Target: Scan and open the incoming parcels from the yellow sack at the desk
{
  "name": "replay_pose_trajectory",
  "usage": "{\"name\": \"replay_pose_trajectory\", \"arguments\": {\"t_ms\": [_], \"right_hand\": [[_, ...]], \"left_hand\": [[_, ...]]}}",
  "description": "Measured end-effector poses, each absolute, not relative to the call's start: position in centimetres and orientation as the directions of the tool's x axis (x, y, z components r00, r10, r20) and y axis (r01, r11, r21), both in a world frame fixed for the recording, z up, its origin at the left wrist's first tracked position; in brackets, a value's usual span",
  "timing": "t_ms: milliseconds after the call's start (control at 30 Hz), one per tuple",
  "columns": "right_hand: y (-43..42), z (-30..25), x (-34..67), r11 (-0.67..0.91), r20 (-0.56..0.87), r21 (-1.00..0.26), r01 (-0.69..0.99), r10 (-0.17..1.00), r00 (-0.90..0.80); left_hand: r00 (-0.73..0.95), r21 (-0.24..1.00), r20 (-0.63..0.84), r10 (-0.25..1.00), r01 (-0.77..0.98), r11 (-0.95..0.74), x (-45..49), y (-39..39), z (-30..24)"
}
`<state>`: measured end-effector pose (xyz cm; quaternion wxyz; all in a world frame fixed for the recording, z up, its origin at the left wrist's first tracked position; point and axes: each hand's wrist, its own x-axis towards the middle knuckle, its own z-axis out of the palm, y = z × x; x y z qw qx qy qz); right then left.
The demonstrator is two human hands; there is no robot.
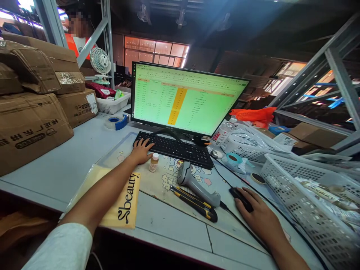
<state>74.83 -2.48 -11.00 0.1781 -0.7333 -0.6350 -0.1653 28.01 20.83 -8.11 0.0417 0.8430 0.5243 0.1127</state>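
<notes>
My left grip [142,152] rests with its fingertips on the left end of a black keyboard [180,150], which lies flat and slightly angled along the far edge of a printed desk mat [165,176] on the pale surface [84,150]. My right grip [253,210] is cupped over a black mouse [239,197], covering most of it. From this wide view, I can't quite tell whether the mouse sits on the mat or just beyond its edge.
</notes>
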Motion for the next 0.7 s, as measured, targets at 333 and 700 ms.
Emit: {"name": "replay_pose_trajectory", "arguments": {"t_ms": [333, 700], "right_hand": [[-2.0, -9.2, 74.1, -0.031, 0.529, -0.127, 0.991, 0.843, 0.094], [6.8, 2.4, 47.5, 0.405, 0.166, -0.041, 0.914, 0.904, -0.393]], "left_hand": [[0.303, 0.369, 0.400, 0.865, 0.811, -0.455, 27.5, 21.6, -7.0], [0.519, 0.659, 0.715, 0.469, -0.274, -0.701, 24.7, -6.6, 9.3]]}}
